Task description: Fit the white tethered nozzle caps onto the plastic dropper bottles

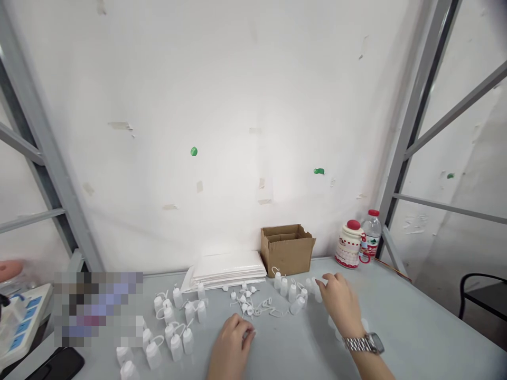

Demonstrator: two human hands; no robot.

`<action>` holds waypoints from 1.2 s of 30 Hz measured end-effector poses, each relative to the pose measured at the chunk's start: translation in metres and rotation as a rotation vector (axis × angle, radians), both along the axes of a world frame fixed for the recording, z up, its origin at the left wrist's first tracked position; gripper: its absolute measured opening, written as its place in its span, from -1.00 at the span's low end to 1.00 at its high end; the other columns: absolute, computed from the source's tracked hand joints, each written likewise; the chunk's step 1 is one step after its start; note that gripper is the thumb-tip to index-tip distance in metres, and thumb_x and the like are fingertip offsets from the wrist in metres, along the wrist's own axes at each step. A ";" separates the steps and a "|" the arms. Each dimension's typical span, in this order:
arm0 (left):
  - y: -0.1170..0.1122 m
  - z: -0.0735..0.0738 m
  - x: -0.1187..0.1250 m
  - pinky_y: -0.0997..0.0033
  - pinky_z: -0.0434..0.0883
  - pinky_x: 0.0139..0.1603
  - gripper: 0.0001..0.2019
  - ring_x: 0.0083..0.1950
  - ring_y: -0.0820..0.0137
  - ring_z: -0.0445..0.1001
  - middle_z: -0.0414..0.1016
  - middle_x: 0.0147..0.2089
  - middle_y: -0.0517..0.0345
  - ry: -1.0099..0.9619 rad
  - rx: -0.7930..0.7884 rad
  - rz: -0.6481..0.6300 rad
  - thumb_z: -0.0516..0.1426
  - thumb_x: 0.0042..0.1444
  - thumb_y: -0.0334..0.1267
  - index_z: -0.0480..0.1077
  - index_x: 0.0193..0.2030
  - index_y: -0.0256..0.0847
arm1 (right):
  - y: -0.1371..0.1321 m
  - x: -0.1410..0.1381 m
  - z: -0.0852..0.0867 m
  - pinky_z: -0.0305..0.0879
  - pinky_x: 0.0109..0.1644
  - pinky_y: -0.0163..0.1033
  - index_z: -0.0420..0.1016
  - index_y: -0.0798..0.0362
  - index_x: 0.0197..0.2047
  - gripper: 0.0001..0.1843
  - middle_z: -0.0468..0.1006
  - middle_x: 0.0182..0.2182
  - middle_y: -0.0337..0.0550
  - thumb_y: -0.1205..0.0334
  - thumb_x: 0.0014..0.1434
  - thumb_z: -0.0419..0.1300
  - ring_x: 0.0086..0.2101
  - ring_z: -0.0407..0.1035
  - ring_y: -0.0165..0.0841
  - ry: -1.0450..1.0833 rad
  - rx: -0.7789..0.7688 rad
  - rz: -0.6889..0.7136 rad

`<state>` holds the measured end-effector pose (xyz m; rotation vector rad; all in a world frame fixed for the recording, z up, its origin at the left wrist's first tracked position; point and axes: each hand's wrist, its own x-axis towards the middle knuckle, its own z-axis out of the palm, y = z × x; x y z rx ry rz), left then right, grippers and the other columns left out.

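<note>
The fingers (245,326) of the left hand (231,343), in the head view, curl close together over the grey counter (285,351); I cannot tell whether they grip anything. The right hand (341,301) reaches beside small translucent white plastic bottles (298,305), its grip unclear. White pointed plastic caps (245,307) lie behind the left hand.

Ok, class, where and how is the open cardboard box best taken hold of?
Probably by its right-hand rim, pinched from above: the cardboard box stands open-topped, so fingers could go inside. The white stack crowds its left and small bottles stand in front; its right looks freer.
</note>
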<state>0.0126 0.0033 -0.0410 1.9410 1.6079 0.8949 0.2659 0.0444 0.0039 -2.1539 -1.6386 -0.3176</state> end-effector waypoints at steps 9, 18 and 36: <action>0.000 0.001 0.000 0.41 0.31 -0.22 -0.81 -0.29 0.34 0.43 0.41 -0.35 0.12 0.055 0.005 0.029 -0.01 0.03 -0.28 0.42 -0.46 -0.12 | 0.001 -0.005 -0.003 0.14 -0.28 -0.22 0.50 0.14 -0.24 -0.71 0.50 -0.37 0.02 0.25 0.20 -0.03 -0.31 0.39 -0.20 -0.032 -0.003 0.039; -0.005 0.008 0.004 0.48 0.31 -0.28 -0.79 -0.35 0.44 0.41 0.35 -0.30 0.19 0.116 -0.037 0.080 -0.11 0.10 -0.26 0.34 -0.36 -0.09 | 0.002 0.004 -0.012 0.11 -0.30 -0.18 0.53 0.13 -0.35 -0.80 0.51 -0.34 0.07 0.33 0.13 0.07 -0.27 0.39 -0.12 -0.140 -0.072 0.012; 0.006 0.011 -0.004 0.36 0.34 -0.34 -0.78 -0.39 0.33 0.47 0.40 -0.28 0.09 -0.386 -0.102 0.192 0.03 -0.04 -0.06 0.32 -0.43 -0.16 | -0.013 -0.023 0.010 0.17 -0.26 -0.24 0.41 0.05 -0.32 -0.68 0.42 -0.41 -0.15 0.03 0.20 -0.02 -0.42 0.30 -0.35 0.362 0.308 0.557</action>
